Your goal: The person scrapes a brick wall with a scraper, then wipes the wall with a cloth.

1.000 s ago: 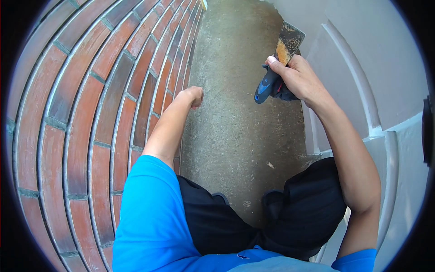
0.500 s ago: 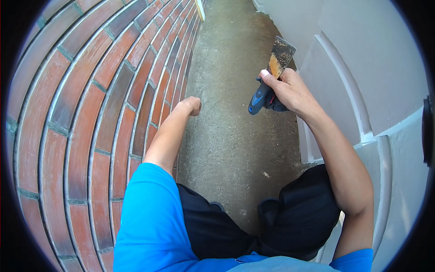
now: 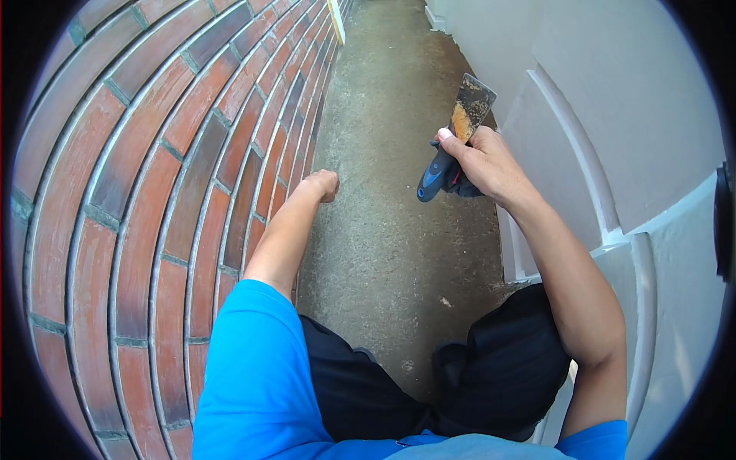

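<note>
My right hand [image 3: 488, 165] is closed round a putty knife [image 3: 469, 111], with the thumb lying along its upper side. The broad metal blade is stained dark and rusty orange and points away from me. A blue and black handle [image 3: 433, 178] sticks out below the hand toward me. Bunched dark fabric [image 3: 462, 184] with a trace of red shows in the same grip, mostly hidden by the fingers. On the left, my left hand [image 3: 325, 185] is curled into a fist beside the brick wall, and nothing protrudes from it.
A red brick wall [image 3: 138, 253] with grey joints runs along my left. To the right stands a pale moulded wall [image 3: 567, 153]. Between them stretches a narrow concrete floor [image 3: 383, 253]. A pale upright strip [image 3: 336, 21] leans by the bricks farther ahead.
My right hand and the putty knife have come slightly nearer to me and a little left in view. My left fist has shifted very slightly down. Both grips look the same.
</note>
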A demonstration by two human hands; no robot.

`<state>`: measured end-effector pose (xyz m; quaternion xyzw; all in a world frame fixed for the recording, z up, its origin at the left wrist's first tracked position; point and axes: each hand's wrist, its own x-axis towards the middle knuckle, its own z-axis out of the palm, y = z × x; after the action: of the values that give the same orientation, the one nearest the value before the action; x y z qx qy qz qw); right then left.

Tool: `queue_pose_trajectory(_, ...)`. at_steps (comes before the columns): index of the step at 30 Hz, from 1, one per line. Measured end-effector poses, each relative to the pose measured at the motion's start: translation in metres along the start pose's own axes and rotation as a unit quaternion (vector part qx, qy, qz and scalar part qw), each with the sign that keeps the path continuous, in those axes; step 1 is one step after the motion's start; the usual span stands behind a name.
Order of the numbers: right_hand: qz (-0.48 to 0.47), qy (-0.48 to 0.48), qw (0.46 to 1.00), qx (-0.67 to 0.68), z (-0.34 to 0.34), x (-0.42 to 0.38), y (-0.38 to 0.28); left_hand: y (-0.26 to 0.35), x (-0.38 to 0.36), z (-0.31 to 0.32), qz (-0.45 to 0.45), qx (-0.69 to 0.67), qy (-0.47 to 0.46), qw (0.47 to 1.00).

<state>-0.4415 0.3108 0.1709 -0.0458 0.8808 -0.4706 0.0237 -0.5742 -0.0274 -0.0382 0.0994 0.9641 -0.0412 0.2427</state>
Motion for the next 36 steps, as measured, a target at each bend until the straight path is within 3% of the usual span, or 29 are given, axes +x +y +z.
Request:
queue_pose_trajectory(3, 0.001, -0.001, 1.000, 0.003, -0.001, -0.002, -0.003, 0.005, 0.004, -0.002, -0.029, 0.041, -0.037, 0.998)
queue_pose_trajectory(9, 0.010, -0.004, 1.000, -0.002, 0.000, -0.001, -0.001, 0.001, 0.005, 0.003, 0.013, -0.022, -0.036, 0.999)
queue_pose_trajectory(15, -0.024, 0.000, 1.000, 0.015, 0.001, 0.002, 0.005, 0.005, -0.002, -0.002, 0.001, -0.017, -0.070, 0.997)
queue_pose_trajectory(36, -0.005, -0.003, 1.000, 0.004, 0.003, 0.002, 0.004, -0.009, 0.017, 0.015, -0.005, -0.003, -0.113, 0.994)
